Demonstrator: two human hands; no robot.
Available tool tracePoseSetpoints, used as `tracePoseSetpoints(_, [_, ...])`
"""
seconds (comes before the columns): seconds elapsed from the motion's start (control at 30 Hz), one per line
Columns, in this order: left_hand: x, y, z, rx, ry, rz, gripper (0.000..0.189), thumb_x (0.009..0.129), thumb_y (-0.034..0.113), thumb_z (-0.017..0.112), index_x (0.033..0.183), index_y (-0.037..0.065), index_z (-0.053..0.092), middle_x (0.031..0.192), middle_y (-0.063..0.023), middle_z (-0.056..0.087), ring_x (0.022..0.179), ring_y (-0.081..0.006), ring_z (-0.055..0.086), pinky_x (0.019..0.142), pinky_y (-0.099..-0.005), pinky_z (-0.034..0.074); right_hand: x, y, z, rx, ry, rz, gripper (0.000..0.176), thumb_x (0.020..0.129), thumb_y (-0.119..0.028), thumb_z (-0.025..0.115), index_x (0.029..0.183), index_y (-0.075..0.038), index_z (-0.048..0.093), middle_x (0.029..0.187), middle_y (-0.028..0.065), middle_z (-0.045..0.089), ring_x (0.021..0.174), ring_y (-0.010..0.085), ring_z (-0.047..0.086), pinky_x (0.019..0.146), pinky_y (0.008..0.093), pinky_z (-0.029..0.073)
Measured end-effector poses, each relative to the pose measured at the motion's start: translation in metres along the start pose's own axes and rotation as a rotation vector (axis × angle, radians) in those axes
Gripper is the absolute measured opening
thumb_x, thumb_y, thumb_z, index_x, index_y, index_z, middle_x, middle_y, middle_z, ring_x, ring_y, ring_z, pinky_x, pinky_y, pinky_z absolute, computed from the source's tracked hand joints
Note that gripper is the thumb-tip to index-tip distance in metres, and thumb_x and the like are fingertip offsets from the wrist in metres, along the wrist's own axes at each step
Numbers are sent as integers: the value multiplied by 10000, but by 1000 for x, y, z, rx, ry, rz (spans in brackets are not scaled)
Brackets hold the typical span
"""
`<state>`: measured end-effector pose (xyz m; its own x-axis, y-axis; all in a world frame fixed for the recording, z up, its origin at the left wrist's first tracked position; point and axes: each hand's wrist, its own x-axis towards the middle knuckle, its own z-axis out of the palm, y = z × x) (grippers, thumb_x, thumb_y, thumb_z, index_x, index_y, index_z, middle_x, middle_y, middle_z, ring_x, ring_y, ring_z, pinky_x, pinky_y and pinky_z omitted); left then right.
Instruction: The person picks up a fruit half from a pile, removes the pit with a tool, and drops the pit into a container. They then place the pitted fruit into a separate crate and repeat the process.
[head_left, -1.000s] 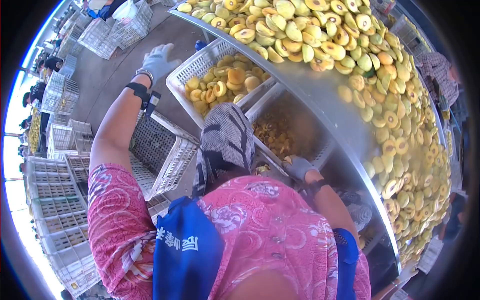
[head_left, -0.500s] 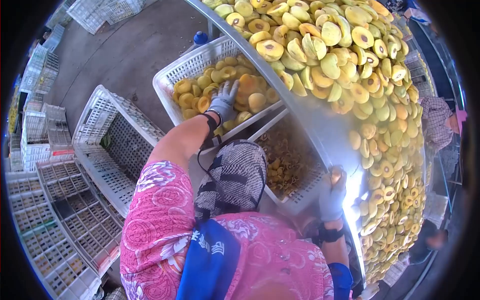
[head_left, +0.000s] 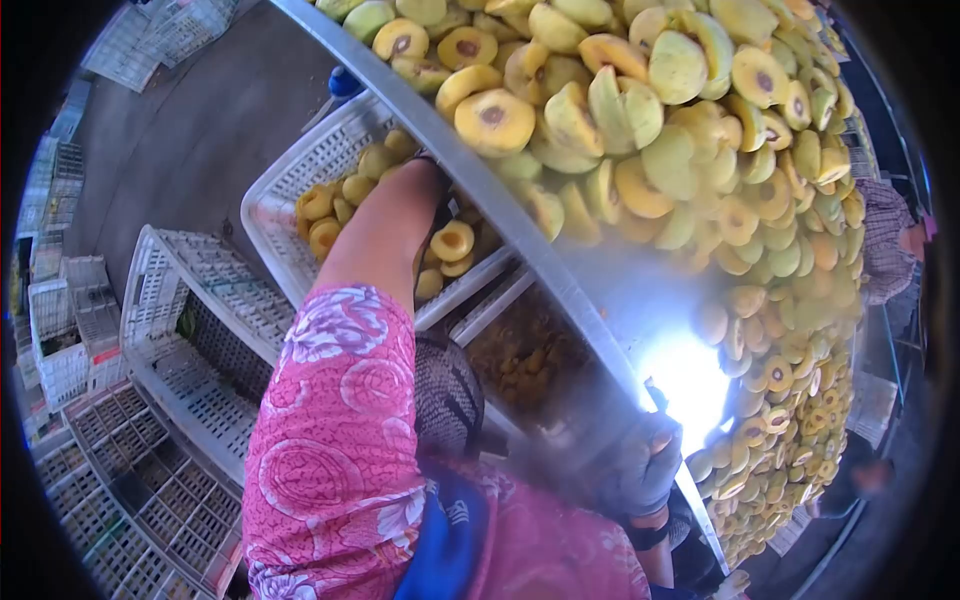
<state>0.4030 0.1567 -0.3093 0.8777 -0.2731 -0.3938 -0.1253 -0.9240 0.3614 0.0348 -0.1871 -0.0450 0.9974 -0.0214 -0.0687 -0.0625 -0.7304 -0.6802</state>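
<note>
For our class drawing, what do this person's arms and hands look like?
The left arm has a pink sleeve with pale flowers, plus a dark band near the wrist; the left hand is hidden. The right hand wears a grey glove and dark wristband.

The metal worktop (head_left: 480, 185) is heaped with yellow-green fruit halves (head_left: 670, 160), their brown-centred cut faces turned in various directions. A patch of bare metal is left uncovered near the edge, partly whitened by glare. The grey floor (head_left: 150, 150) is occupied by pale perforated crates (head_left: 165, 40).
</note>
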Motion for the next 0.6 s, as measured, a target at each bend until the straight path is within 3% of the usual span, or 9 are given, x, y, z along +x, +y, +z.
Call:
tracePoseSetpoints(0.17, [-68, 0, 6, 222, 70, 48, 624, 862, 507, 540, 1379, 161, 487, 1508, -103, 363, 1378, -417, 295, 1080, -613, 270, 1, 6, 3, 128, -24, -65, 266, 942, -153, 469, 1124, 38, 439, 886, 116, 572, 665, 193, 573, 676, 337, 482])
tracePoseSetpoints(0.2, [-97, 6, -1, 285, 99, 61, 579, 883, 476, 521, 1380, 180, 491, 1501, -105, 355, 1390, -408, 270, 1052, -655, 282, 1, 8, 3, 150, -28, -81, 245, 948, -125, 453, 1135, 31, 428, 893, 108, 562, 647, 169, 559, 662, 318, 478])
tracePoseSetpoints(0.23, [-111, 1, -3, 455, 25, 46, 582, 898, 477, 494, 1410, 204, 458, 1512, -115, 308, 1416, -401, 223, 1057, -682, 254, 3, -3, 6, 207, -8, -15, 196, 947, -112, 446, 1096, 15, 438, 822, 71, 525, 607, 135, 510, 615, 280, 434])
tracePoseSetpoints(0.3, [-152, -29, 19, 390, 38, 97, 590, 897, 464, 495, 1425, 210, 433, 1546, -104, 260, 1425, -403, 219, 1071, -672, 250, 9, -31, 9, 316, 39, 112, 101, 947, -85, 433, 1019, -18, 458, 681, -5, 451, 528, 67, 410, 520, 205, 347])
tracePoseSetpoints(0.33, [-183, -25, 8, 363, -55, 5, 606, 883, 450, 522, 1429, 203, 425, 1552, -105, 257, 1426, -409, 219, 1081, -666, 240, 14, -23, 17, 180, 177, -126, 92, 939, -59, 435, 1008, -14, 476, 684, -14, 432, 534, 59, 381, 503, 209, 331])
tracePoseSetpoints(0.37, [-214, -19, -4, 334, -146, -88, 625, 870, 435, 548, 1433, 197, 416, 1558, -107, 254, 1427, -416, 219, 1092, -660, 229, 13, -21, 15, 165, 146, -103, 130, 940, -79, 463, 1042, -1, 481, 707, 10, 480, 567, 75, 435, 524, 229, 369])
tracePoseSetpoints(0.47, [-279, -23, -7, 262, -266, -113, 688, 827, 436, 618, 1432, 179, 413, 1545, -159, 270, 1398, -444, 250, 1114, -600, 250, 4, -13, 9, 106, 104, -47, 233, 939, -132, 541, 1115, 18, 511, 757, 53, 585, 619, 101, 546, 550, 262, 442])
tracePoseSetpoints(0.57, [-325, -36, 19, 73, 476, -139, 724, 800, 408, 668, 1431, 164, 407, 1557, -172, 242, 1408, -432, 248, 1137, -531, 251, 3, -19, 6, 167, 50, 37, 247, 939, -139, 554, 1122, 20, 505, 713, 29, 570, 563, 91, 525, 505, 249, 421])
tracePoseSetpoints(0.6, [-345, -14, 1, 50, 625, -334, 804, 762, 335, 726, 1448, 117, 367, 1518, -227, 285, 1400, -407, 279, 1141, -474, 262, 3, -16, 7, 232, 53, 37, 214, 945, -145, 562, 1095, -1, 508, 669, 4, 542, 507, 72, 486, 458, 238, 390])
